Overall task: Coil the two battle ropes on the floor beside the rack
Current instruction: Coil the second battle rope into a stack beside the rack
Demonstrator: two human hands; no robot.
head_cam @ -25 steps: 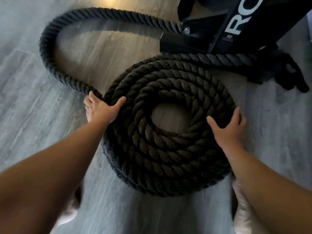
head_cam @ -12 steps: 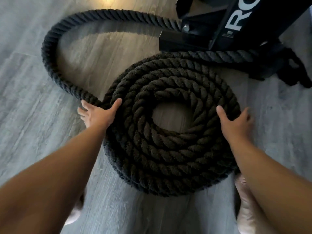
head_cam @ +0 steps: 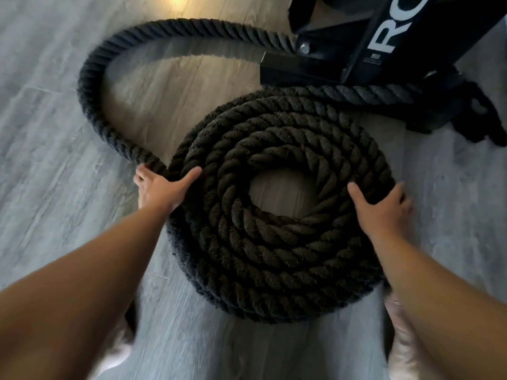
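Squarely between a person's two hands, a black battle rope coil (head_cam: 274, 242) is lying flat on the grey plank floor (head_cam: 55, 187), its turns stacked in a spiral. The left hand (head_cam: 162, 189) is gripping the coil's outer turn, thumb stretching over the top and fingers wrapping down the outside, right where the loose rope length (head_cam: 90, 86) is joining the coil. That length is looping away beyond the left knuckles and curving back toward the black rack base (head_cam: 356, 50), which is standing just past the coil, opposite both wrists. The right hand (head_cam: 381, 207) is clasping the opposite rim, thumb splaying inward across the top turns, fingers hooking over the outer edge. Both forearms are reaching forward, nearly straight.
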